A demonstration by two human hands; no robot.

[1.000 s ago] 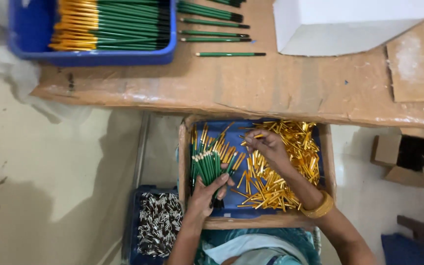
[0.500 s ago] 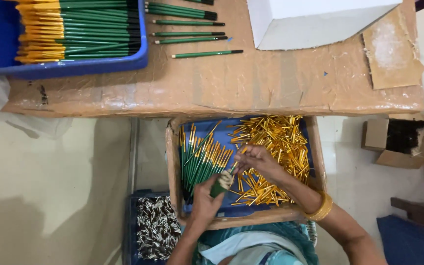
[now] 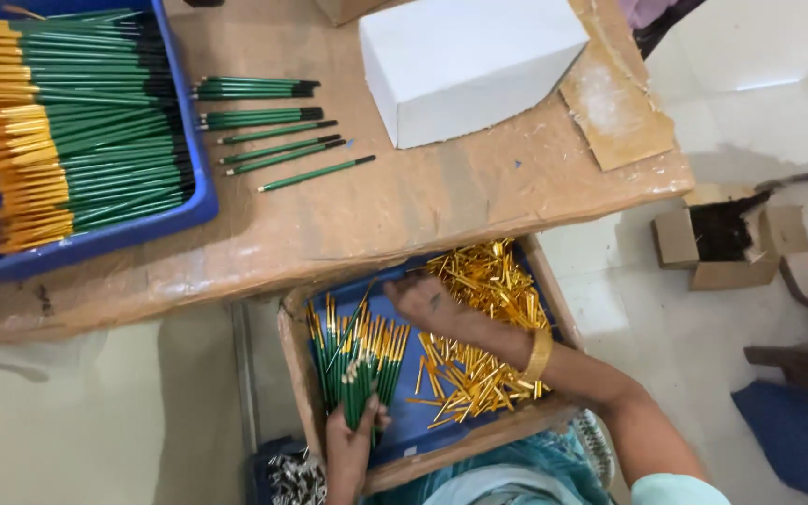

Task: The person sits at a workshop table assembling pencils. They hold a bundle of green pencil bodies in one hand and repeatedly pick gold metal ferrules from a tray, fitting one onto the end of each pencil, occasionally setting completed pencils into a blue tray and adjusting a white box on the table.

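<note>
My left hand [image 3: 348, 447] grips a bunch of green pencils with gold caps [image 3: 357, 360], fanned upward inside a blue-lined cardboard tray [image 3: 296, 374] on my lap. My right hand [image 3: 437, 304], with a gold bangle [image 3: 540, 353] on the wrist, rests palm down over the tray, between the pencil bunch and a heap of loose gold metal caps [image 3: 488, 281]. Whether its fingers pinch a cap is hidden.
A low brown table [image 3: 423, 206] carries a blue bin [image 3: 194, 187] full of capped green pencils, several loose green pencils [image 3: 268, 117], and a white box [image 3: 469, 65]. A crate of small metal parts [image 3: 292, 477] and an open carton [image 3: 717, 238] sit on the floor.
The view shifted, sliding the table leftward. My right hand moved from the bunch tip up toward the caps heap; my left hand keeps the bunch, now lower in the tray.
</note>
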